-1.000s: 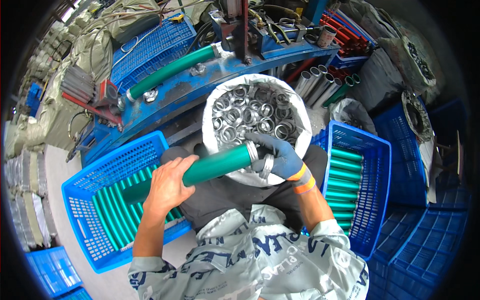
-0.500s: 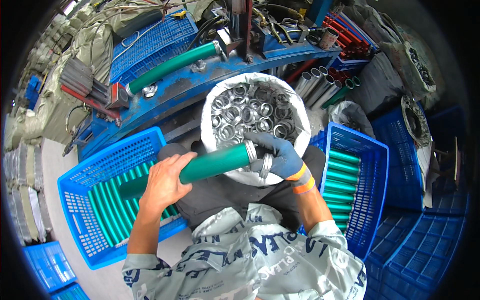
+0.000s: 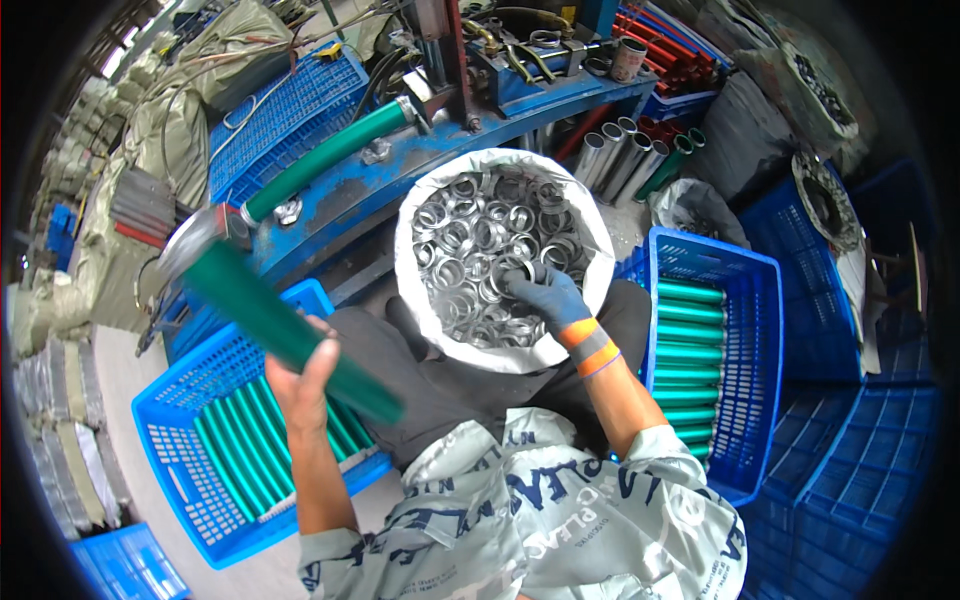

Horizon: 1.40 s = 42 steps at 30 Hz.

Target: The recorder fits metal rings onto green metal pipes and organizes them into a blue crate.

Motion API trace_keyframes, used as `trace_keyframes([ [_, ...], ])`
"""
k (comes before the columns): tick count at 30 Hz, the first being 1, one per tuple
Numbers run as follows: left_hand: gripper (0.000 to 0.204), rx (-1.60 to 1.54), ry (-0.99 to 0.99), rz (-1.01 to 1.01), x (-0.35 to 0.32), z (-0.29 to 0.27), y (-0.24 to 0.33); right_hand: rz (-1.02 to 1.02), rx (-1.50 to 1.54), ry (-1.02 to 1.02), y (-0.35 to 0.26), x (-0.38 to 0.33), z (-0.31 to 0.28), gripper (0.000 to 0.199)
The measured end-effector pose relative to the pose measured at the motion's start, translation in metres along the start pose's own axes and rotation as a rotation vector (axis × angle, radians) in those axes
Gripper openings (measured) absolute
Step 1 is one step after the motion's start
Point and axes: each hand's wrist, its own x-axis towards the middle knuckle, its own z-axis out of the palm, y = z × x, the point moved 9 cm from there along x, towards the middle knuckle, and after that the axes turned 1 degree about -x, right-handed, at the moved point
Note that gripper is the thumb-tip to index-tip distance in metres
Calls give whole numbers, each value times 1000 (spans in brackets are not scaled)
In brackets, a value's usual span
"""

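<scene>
My left hand (image 3: pixel 303 385), bare, is closed round a green metallic tube (image 3: pixel 255 310). The tube slants up and left, blurred by motion, with a silvery collar at its upper end. A blue glove with an orange-striped cuff covers my right hand (image 3: pixel 552 300), which reaches into a white sack (image 3: pixel 407 290) standing between my knees. Silver metal rings (image 3: pixel 487 236) fill the sack. The gloved fingers are bent against one ring (image 3: pixel 513 268) on top of the pile and appear to pinch it; the thumb is partly hidden.
Blue crates with green tubes flank me, a left crate (image 3: pixel 160 440) and a right crate (image 3: pixel 762 350). Ahead runs a blue metal bench (image 3: pixel 350 190) bearing a machine and another green tube (image 3: pixel 325 160). Bare silver tubes (image 3: pixel 620 155) stand beyond the sack. Stacked blue crates (image 3: pixel 850 450) are at far right.
The left hand has swung the tube from nearly level to steeply slanted, its collared end now up at left. My right hand has left the tube's end and moved into the rings.
</scene>
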Motion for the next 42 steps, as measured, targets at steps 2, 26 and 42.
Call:
trace_keyframes([
  [2, 52, -312, 111, 1, -6, -13, -16, -21, 280, -143, 11, -7, 7, 43],
  [26, 48, -640, 141, -161, -47, 6, -69, -331, 261, -358, -46, -46, 64, 81],
  [42, 55, -1015, 290, -272, -10, -35, -127, -337, 263, -420, -57, 56, 58, 76],
])
